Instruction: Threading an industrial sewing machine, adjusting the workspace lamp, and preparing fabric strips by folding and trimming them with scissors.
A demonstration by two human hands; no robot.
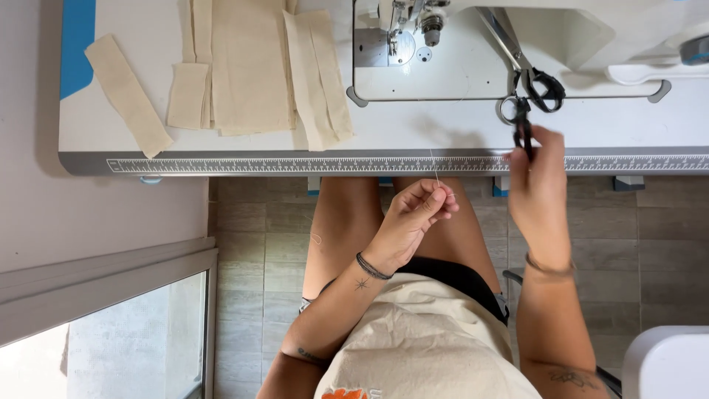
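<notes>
On the white sewing table (413, 137) I count several beige fabric strips (244, 70) at ten o'clock. My left hand (413, 218) pinches one thread (434, 166) at centre; my right hand (538, 185) grips one pair of black scissors (526, 85), fingers closed, at two o'clock beside one sewing machine (517, 44).

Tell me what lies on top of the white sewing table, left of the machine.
On the white sewing table, several beige fabric pieces lie overlapping, with one strip apart at the left. Whatever is beneath the stacked pieces is covered. A blue patch shows at the corner.
</notes>
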